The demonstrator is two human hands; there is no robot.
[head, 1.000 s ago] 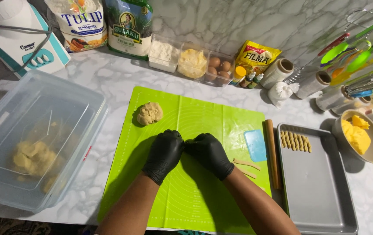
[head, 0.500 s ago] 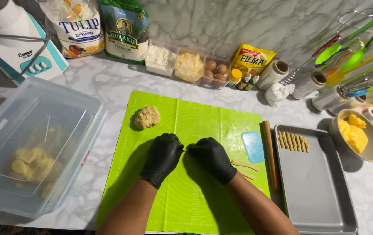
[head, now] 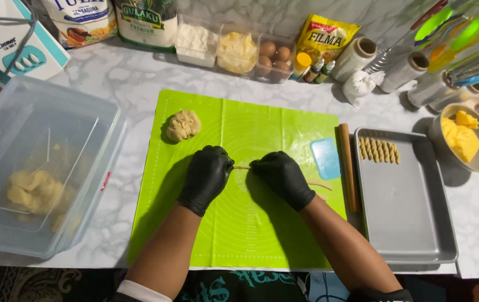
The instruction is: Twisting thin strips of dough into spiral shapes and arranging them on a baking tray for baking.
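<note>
our two gloved hands meet over the green silicone mat (head: pixel 250 223), knuckles up, and between them runs a thin strand of dough (head: pixel 241 167). the left hand (head: pixel 206 178) has its fingertips drawn together on one end of the strand, and the right hand (head: pixel 282 178) pinches the other end the same way, so both sets of fingers are narrow and closed on the dough rather than spread. the strand sits just off the mat, held taut between the two pinches; we judge that grip suits twisting or rolling it, though the gloves hide exactly which fingers press it.

just past the right fingers, a second thin strand (head: pixel 319 184) lies loose on the mat, within easy reach. a little farther that way sit a pale blue scraper (head: pixel 325 158) and a wooden rolling pin (head: pixel 348 166) laid along the mat's edge, parked clear of the working patch. beyond the pin is a metal baking tray (head: pixel 407 223), with a short row of twisted dough sticks (head: pixel 380 149) lined up at its far end, which leaves the bare part open.

ahead of the left fingers rests a lump of dough (head: pixel 183 124) on the mat. well to that side stands a clear plastic tub (head: pixel 38 168) with more dough inside. farthest off, along the wall, are flour bags, small ingredient containers (head: pixel 234 51) and a bowl of yellow fat (head: pixel 463 138).
</note>
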